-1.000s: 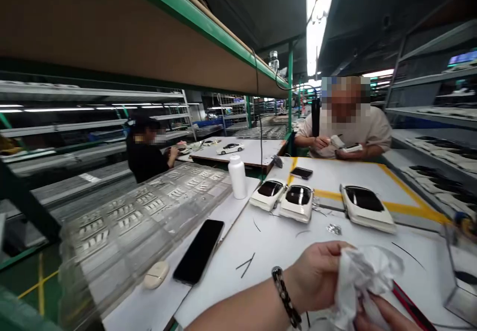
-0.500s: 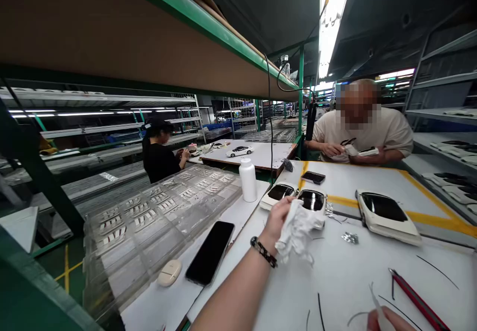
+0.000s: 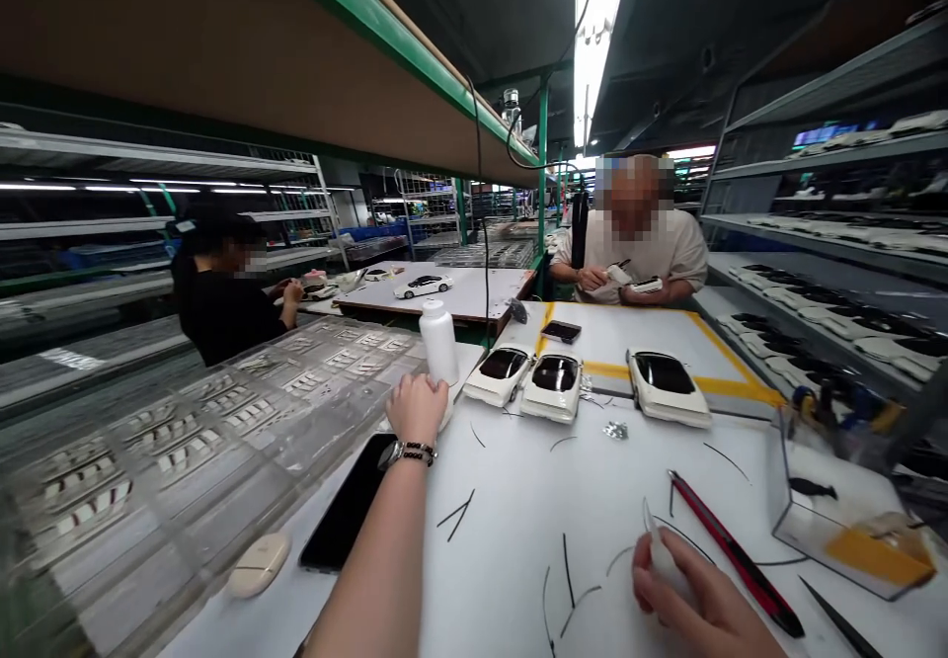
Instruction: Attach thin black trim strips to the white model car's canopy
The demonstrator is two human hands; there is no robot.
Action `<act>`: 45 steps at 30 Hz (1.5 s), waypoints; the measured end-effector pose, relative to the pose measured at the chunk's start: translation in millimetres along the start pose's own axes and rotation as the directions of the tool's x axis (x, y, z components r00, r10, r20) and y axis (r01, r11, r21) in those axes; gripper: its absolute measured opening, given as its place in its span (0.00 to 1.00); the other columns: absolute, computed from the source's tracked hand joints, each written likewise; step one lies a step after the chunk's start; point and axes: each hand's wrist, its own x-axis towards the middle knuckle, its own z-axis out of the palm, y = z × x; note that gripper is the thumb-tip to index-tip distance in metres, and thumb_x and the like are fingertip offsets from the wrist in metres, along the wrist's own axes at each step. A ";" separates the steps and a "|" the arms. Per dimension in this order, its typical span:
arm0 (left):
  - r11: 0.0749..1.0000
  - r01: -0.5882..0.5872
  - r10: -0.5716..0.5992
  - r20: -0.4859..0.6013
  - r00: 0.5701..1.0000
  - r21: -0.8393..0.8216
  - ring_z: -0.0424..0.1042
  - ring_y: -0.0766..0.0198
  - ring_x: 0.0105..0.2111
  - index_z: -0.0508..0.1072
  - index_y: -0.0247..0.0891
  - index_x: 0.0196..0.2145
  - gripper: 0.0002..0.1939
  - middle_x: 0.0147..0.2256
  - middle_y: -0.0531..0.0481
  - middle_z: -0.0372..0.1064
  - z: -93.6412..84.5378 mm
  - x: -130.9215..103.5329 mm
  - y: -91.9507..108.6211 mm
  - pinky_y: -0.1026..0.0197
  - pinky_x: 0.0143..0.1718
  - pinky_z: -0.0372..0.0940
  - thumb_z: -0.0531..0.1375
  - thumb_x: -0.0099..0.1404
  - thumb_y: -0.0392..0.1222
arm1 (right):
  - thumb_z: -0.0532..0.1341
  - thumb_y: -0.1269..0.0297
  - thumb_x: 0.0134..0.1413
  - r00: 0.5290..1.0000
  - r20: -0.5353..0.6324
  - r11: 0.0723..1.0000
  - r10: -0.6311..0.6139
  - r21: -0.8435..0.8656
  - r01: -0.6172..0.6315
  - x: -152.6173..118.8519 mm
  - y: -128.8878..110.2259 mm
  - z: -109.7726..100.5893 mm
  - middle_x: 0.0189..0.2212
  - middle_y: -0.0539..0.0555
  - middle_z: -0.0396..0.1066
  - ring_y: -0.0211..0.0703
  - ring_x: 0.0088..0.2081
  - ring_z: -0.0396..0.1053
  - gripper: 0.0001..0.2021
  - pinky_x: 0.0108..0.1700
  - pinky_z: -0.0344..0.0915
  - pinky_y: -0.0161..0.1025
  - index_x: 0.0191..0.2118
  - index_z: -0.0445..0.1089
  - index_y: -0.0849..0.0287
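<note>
My left hand (image 3: pixel 419 409) is closed, knuckles up, at the left edge of the white work surface. Bits of a white cloth (image 3: pixel 447 415) show beside and under it; the fingertips are hidden. Just behind stands a white bottle (image 3: pixel 438 340), upright, and a black phone (image 3: pixel 348 510) lies by the wrist. At the lower right, my right hand (image 3: pixel 692 589) grips a white tool with a slender tapered tip (image 3: pixel 652 525), pointing up and away. A red-and-black pen-like tool (image 3: pixel 733 549) lies right of it. Thin black strips (image 3: pixel 568 569) are scattered to its left.
White model cars (image 3: pixel 552 386) with dark roofs stand at the back, near small silvery parts (image 3: pixel 614 430). On the right is a clear box (image 3: pixel 836 520). A compartment tray (image 3: pixel 222 441) fills the left. A co-worker (image 3: pixel 629 243) sits opposite; another person (image 3: pixel 222 292) works at left.
My left hand has moved left with the white cloth, from the model cars to beside the bottle. The view has swung right, bringing the clear box in. More of my right hand shows.
</note>
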 end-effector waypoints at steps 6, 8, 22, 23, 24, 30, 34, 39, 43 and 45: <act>0.944 -0.321 0.330 0.310 0.892 -0.082 0.69 0.64 0.35 0.71 0.33 0.34 0.10 0.34 0.50 0.69 32.0 -28.0 30.5 0.57 0.39 0.66 0.59 0.65 0.45 | 0.55 0.49 0.56 0.962 -0.258 0.986 -0.087 0.118 0.121 8.2 0.9 -2.2 0.36 0.52 0.67 0.45 0.43 0.64 0.15 0.49 0.58 0.41 0.41 0.60 0.55; 0.882 -0.420 0.471 0.475 0.744 -0.216 0.66 0.66 0.30 0.71 0.33 0.30 0.10 0.28 0.52 0.66 45.9 -54.1 48.4 0.62 0.35 0.64 0.61 0.62 0.44 | 0.55 0.51 0.57 0.956 -0.278 0.985 -0.098 0.107 0.132 10.3 -2.5 -5.2 0.36 0.52 0.67 0.45 0.44 0.65 0.14 0.50 0.58 0.42 0.41 0.57 0.55; 0.651 -0.672 0.676 0.672 0.302 -0.352 0.66 0.62 0.31 0.74 0.39 0.37 0.09 0.35 0.48 0.68 90.0 -112.7 52.5 0.56 0.40 0.62 0.56 0.62 0.43 | 0.59 0.58 0.60 0.826 -0.550 0.966 -0.122 -0.257 -0.029 41.3 -13.3 -66.7 0.43 0.55 0.67 0.42 0.43 0.67 0.15 0.46 0.66 0.46 0.47 0.65 0.62; 0.648 -0.686 0.670 0.675 0.308 -0.331 0.66 0.62 0.31 0.75 0.39 0.35 0.09 0.35 0.48 0.69 91.2 -109.1 50.0 0.56 0.40 0.61 0.55 0.62 0.43 | 0.59 0.58 0.60 0.805 -0.582 0.953 -0.117 -0.295 -0.074 44.3 -13.2 -71.2 0.45 0.55 0.66 0.43 0.44 0.67 0.15 0.46 0.66 0.47 0.48 0.65 0.62; 0.645 -0.696 0.666 0.678 0.311 -0.315 0.65 0.62 0.30 0.75 0.39 0.34 0.10 0.34 0.48 0.69 92.0 -106.7 48.3 0.57 0.38 0.61 0.55 0.63 0.43 | 0.58 0.58 0.60 0.788 -0.606 0.938 -0.109 -0.325 -0.120 47.0 -13.1 -74.0 0.45 0.56 0.66 0.43 0.44 0.67 0.16 0.47 0.66 0.47 0.49 0.65 0.62; 0.625 -0.731 0.661 0.684 0.309 -0.274 0.66 0.62 0.30 0.75 0.39 0.32 0.13 0.34 0.49 0.70 94.1 -103.6 45.9 0.59 0.35 0.59 0.52 0.65 0.44 | 0.58 0.58 0.61 0.745 -0.667 0.856 -0.004 -0.387 -0.342 57.1 -11.3 -67.3 0.45 0.56 0.67 0.42 0.43 0.69 0.17 0.45 0.69 0.46 0.52 0.64 0.62; 0.612 -0.745 0.666 0.680 0.305 -0.265 0.67 0.60 0.31 0.74 0.40 0.31 0.14 0.34 0.48 0.70 95.9 -100.3 47.0 0.60 0.35 0.59 0.50 0.65 0.45 | 0.57 0.58 0.62 0.726 -0.687 0.818 0.022 -0.406 -0.408 59.5 -14.9 -60.7 0.46 0.56 0.68 0.43 0.43 0.69 0.17 0.45 0.69 0.47 0.52 0.64 0.62; 0.594 -0.753 0.677 0.681 0.278 -0.283 0.68 0.59 0.31 0.72 0.40 0.29 0.15 0.33 0.48 0.69 96.5 -93.6 49.1 0.60 0.33 0.58 0.48 0.65 0.45 | 0.57 0.58 0.62 0.695 -0.717 0.754 0.044 -0.432 -0.494 56.8 -30.5 -56.7 0.45 0.56 0.68 0.41 0.42 0.70 0.17 0.44 0.70 0.45 0.53 0.64 0.62; 0.597 -0.754 0.651 0.714 0.255 -0.275 0.68 0.60 0.29 0.70 0.41 0.30 0.17 0.32 0.49 0.67 106.6 -82.5 42.5 0.60 0.33 0.58 0.46 0.66 0.48 | 0.58 0.58 0.61 0.694 -0.720 0.677 0.023 -0.500 -0.541 34.6 -47.2 -54.5 0.43 0.56 0.69 0.41 0.40 0.70 0.19 0.42 0.70 0.44 0.53 0.63 0.62; 0.605 -0.753 0.620 0.748 0.239 -0.261 0.68 0.61 0.30 0.70 0.41 0.32 0.18 0.33 0.49 0.67 114.2 -77.4 36.8 0.60 0.34 0.59 0.45 0.67 0.51 | 0.59 0.56 0.60 0.703 -0.710 0.646 -0.031 -0.551 -0.528 9.5 -61.7 -59.2 0.42 0.55 0.69 0.40 0.38 0.70 0.20 0.40 0.70 0.43 0.53 0.63 0.62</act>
